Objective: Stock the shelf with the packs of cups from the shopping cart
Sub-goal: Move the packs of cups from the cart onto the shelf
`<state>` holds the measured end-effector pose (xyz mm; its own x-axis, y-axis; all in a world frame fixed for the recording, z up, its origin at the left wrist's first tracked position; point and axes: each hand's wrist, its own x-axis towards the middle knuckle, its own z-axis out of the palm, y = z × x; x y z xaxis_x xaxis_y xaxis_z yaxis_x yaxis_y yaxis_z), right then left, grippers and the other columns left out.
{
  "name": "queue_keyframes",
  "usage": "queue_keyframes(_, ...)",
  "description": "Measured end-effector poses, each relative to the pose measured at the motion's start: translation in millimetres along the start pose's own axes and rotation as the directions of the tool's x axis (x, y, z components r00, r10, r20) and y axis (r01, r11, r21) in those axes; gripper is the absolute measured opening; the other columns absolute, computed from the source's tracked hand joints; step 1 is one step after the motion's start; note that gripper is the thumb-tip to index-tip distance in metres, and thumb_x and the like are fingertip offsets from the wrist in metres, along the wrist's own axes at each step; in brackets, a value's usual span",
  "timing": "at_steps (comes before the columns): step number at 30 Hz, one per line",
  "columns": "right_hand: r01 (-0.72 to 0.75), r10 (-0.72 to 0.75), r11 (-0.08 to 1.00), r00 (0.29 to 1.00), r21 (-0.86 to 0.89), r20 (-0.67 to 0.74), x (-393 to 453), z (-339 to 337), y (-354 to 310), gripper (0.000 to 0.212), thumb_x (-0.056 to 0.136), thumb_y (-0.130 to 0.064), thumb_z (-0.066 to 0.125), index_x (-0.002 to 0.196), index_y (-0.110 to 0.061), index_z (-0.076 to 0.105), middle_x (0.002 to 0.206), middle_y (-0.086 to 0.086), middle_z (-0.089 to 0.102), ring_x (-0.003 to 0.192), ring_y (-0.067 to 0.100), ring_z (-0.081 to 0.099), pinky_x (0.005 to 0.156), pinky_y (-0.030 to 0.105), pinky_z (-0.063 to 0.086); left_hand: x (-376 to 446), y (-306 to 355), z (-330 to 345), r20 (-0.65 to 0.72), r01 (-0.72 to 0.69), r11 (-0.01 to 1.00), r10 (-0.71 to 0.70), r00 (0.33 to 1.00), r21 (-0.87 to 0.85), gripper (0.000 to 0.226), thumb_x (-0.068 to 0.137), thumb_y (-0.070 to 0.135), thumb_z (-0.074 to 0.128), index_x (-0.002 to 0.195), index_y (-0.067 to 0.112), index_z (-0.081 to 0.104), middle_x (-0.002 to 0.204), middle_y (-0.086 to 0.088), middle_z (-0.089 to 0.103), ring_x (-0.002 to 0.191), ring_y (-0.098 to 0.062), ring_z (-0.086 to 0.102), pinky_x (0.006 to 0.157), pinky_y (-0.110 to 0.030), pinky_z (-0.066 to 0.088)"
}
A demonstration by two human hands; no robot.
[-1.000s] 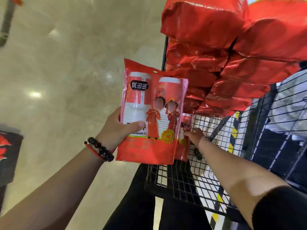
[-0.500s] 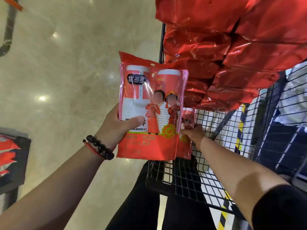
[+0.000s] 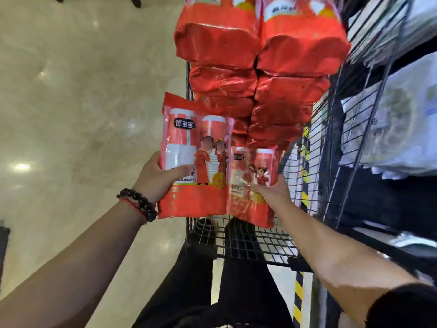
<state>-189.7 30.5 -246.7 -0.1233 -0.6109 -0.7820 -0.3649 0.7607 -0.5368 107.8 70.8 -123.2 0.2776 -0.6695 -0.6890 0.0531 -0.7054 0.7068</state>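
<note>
Gleaming beige floor (image 3: 71,102) | wire cart (image 3: 250,245) | black shelving (image 3: 378,67) right

We see glossy, crinkled red plastic film on the packs of cups (image 3: 196,162), catching the light. The shopping cart (image 3: 255,245) is black-coated wire mesh. The floor (image 3: 71,102) is polished, marbled stone, mirror-smooth. Shiny dark beads form the bracelet (image 3: 139,202).
</note>
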Motion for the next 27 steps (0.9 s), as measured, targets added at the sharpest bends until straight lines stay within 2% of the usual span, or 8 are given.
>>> queue_keyframes(4,0.090,-0.086,0.994,0.994,0.066,-0.061,-33.3,-44.6,-12.0,0.056,0.065,-0.022,0.094,0.100,-0.036,0.052,0.100,-0.008,0.068,0.086,0.010,0.068,0.074,0.032,0.056,-12.2,14.5,22.4,0.012,-0.025,0.999,0.025,1.000,0.047,0.083,0.043,0.056,0.089,0.115,0.022,0.065,0.103,0.001,0.076,0.089,-0.022,0.075,0.075,-0.040,0.060)
queue_keyframes(8,0.145,-0.121,0.975,0.982,0.170,-0.148,-69.3,-86.5,-27.1,0.054,0.067,-0.019,0.092,0.099,-0.038,0.053,0.094,-0.010,0.072,0.073,0.006,0.073,0.060,0.025,0.057,-26.0,32.5,41.0,0.023,-0.047,0.998,0.046,0.999,0.036,0.073,0.041,0.052,0.089,0.104,0.028,0.063,0.096,0.004,0.076,0.078,-0.015,0.076,0.060,-0.029,0.058)
queue_keyframes(12,0.251,-0.194,0.942,0.949,0.225,-0.248,-108.9,-120.7,-47.2,0.049,0.067,-0.019,0.092,0.094,-0.037,0.056,0.086,-0.017,0.072,0.074,0.000,0.070,0.057,0.021,0.053,-38.1,55.2,54.8,0.093,-0.108,0.993,0.103,0.990,0.052,0.065,0.048,0.048,0.088,0.106,0.026,0.068,0.096,0.000,0.078,0.082,-0.023,0.076,0.071,-0.041,0.062)
queue_keyframes(14,0.287,-0.210,0.924,0.933,0.254,-0.291,-129.4,-134.2,-53.0,0.049,0.067,-0.018,0.092,0.098,-0.036,0.058,0.093,-0.014,0.071,0.083,0.005,0.070,0.066,0.027,0.055,-44.4,67.1,60.4,0.143,-0.143,0.988,0.134,0.981,0.050,0.073,0.048,0.049,0.090,0.113,0.024,0.067,0.102,-0.003,0.078,0.088,-0.027,0.076,0.080,-0.048,0.060)
queue_keyframes(16,0.328,-0.222,0.896,0.915,0.299,-0.338,-150.8,-144.0,-55.8,0.052,0.069,-0.015,0.090,0.109,-0.031,0.061,0.096,-0.008,0.074,0.087,0.009,0.072,0.074,0.030,0.057,-48.5,77.6,65.0,0.189,-0.181,0.982,0.169,0.967,0.047,0.085,0.043,0.054,0.092,0.118,0.023,0.066,0.105,-0.003,0.077,0.091,-0.027,0.075,0.079,-0.045,0.060)
queue_keyframes(18,0.384,-0.245,0.856,0.891,0.345,-0.382,-175.0,-149.4,-54.3,0.051,0.070,-0.010,0.088,0.112,-0.027,0.062,0.089,-0.010,0.077,0.082,0.005,0.074,0.066,0.021,0.057,-54.0,87.1,69.5,0.248,-0.236,0.970,0.214,0.945,0.063,0.085,0.041,0.055,0.092,0.116,0.023,0.068,0.102,-0.001,0.078,0.091,-0.026,0.075,0.074,-0.039,0.060)
queue_keyframes(22,0.492,-0.278,0.806,0.806,0.329,-0.522,-232.4,-144.4,-36.8,0.030,0.070,-0.004,0.084,0.088,-0.024,0.071,0.084,-0.002,0.078,0.076,0.011,0.075,0.061,0.021,0.056,-64.5,96.7,73.0,0.392,-0.346,0.932,0.279,0.877,0.110,0.084,0.044,0.052,0.090,0.118,0.019,0.066,0.104,-0.002,0.077,0.093,-0.024,0.075,0.084,-0.042,0.058)
queue_keyframes(27,0.550,-0.166,0.734,0.714,0.398,-0.680,-300.9,-123.6,10.1,0.047,0.071,0.007,0.082,0.078,-0.039,0.074,0.073,-0.011,0.076,0.063,0.002,0.070,0.055,0.014,0.051,-91.7,93.3,83.6,0.565,-0.403,0.907,0.270,0.779,0.122,0.080,0.040,0.048,0.089,0.112,0.022,0.065,0.100,0.000,0.078,0.086,-0.019,0.075,0.071,-0.034,0.059)
